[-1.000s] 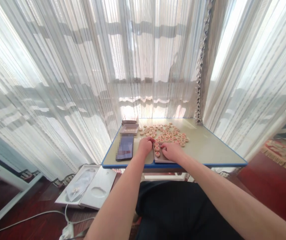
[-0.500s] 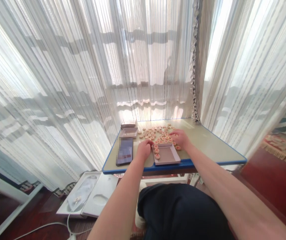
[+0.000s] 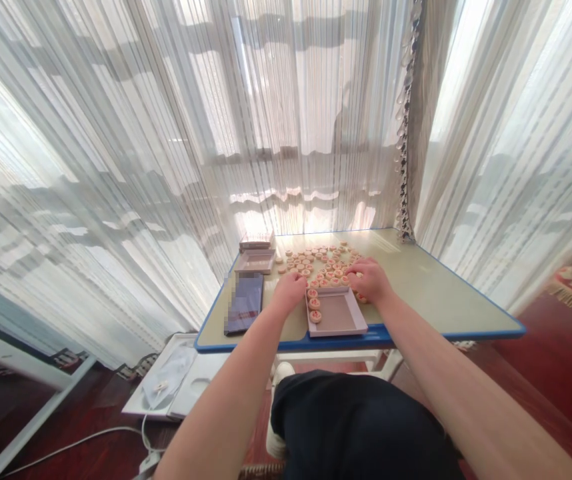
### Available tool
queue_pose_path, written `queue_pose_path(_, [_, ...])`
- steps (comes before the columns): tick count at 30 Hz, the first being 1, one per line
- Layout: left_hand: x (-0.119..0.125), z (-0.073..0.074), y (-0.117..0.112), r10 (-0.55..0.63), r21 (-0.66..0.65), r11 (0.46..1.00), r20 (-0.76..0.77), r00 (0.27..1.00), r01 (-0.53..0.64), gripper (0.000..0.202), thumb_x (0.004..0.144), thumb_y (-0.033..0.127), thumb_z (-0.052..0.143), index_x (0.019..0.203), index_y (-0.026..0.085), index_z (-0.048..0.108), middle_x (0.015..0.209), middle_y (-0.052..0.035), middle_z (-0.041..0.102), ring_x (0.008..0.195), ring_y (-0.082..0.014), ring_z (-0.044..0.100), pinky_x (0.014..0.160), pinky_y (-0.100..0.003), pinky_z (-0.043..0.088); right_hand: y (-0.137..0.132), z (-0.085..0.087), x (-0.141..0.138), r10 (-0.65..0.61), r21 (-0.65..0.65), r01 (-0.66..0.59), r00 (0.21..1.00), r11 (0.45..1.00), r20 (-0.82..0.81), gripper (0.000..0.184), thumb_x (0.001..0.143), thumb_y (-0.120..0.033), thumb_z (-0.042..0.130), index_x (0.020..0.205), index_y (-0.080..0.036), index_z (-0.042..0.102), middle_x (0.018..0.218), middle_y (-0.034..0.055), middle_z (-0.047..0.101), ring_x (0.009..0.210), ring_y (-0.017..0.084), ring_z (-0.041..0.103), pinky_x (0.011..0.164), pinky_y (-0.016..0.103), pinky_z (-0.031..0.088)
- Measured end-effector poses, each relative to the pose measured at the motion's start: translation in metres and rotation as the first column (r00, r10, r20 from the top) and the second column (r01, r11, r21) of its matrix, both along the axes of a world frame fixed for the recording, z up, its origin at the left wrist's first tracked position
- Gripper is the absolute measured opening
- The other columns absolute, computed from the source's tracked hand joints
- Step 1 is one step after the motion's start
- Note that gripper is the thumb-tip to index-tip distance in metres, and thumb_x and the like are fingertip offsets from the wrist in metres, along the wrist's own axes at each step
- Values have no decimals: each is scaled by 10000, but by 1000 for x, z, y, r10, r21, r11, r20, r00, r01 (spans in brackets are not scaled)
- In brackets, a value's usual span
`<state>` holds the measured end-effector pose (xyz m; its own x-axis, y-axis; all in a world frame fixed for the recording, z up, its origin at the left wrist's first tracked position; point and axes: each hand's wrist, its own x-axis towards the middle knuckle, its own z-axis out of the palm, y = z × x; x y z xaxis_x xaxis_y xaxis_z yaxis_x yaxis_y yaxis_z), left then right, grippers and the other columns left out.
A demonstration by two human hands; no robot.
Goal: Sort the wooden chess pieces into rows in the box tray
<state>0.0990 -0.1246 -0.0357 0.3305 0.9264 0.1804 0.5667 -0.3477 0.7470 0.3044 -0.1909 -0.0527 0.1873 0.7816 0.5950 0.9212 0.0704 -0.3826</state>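
Observation:
A shallow pinkish tray (image 3: pixel 339 315) lies at the table's near edge with a few round wooden pieces (image 3: pixel 315 316) in a column along its left side. Beyond it, several round pieces (image 3: pixel 316 261) with red markings are scattered over the beige table (image 3: pixel 426 293). My left hand (image 3: pixel 291 290) rests curled at the tray's far left corner, fingers closed; what they hold is hidden. My right hand (image 3: pixel 372 280) lies over the loose pieces just past the tray's far right corner, fingers bent down onto them.
A dark phone-like slab (image 3: pixel 244 312) lies left of the tray, with a small open box (image 3: pixel 255 261) and another box (image 3: pixel 257 241) behind it. Sheer curtains surround the table. A white package (image 3: pixel 179 383) and a cable lie on the dark floor at left.
My right hand left the inside of the tray and moved forward onto the loose pieces beyond it. My left hand stayed at the tray's left corner. The view shifted slightly.

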Motion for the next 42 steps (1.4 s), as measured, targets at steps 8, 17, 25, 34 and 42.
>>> queue_pose_path(8, [33, 45, 35, -210, 183, 947, -274, 939, 265, 306, 797, 391, 456, 754, 158, 649, 677, -32, 625, 632, -155, 537, 590, -251, 386, -1, 8, -2, 4, -105, 6, 995, 994, 96, 409, 840, -370, 423, 578, -198, 687, 629, 25, 636, 720, 151, 537, 746, 245, 359])
queue_pose_path(17, [49, 36, 45, -305, 328, 833, -400, 864, 445, 255, 829, 292, 445, 749, 171, 654, 725, -46, 640, 697, -166, 555, 671, -251, 405, 0, 18, -9, -42, -211, 77, 985, 975, 168, 480, 891, -437, 350, 638, -203, 684, 739, 31, 665, 817, 154, 534, 754, 262, 290])
queue_pose_path(25, [43, 26, 24, -221, 349, 858, -411, 885, 377, 242, 848, 269, 427, 771, 193, 643, 825, -67, 659, 818, -194, 579, 755, -268, 405, 2, 16, -12, 14, -250, 31, 984, 968, 176, 315, 827, -374, 472, 705, -232, 725, 781, 31, 658, 863, 175, 520, 830, 280, 326])
queue_pose_path(34, [42, 22, 19, -143, 344, 894, -387, 911, 286, 262, 869, 288, 395, 817, 204, 637, 861, -78, 669, 822, -205, 594, 720, -284, 407, 23, 38, -8, 2, -517, 43, 996, 855, 86, 258, 684, -462, 617, 792, -261, 736, 744, 17, 688, 713, 179, 591, 599, 254, 391])
queue_pose_path(42, [41, 24, 16, -158, 314, 902, -400, 903, 297, 264, 866, 276, 393, 803, 195, 637, 853, -92, 664, 829, -218, 594, 728, -301, 412, 18, 37, -11, -82, -498, 108, 994, 860, 74, 327, 683, -540, 594, 726, -242, 721, 735, 42, 695, 675, 187, 599, 545, 262, 366])
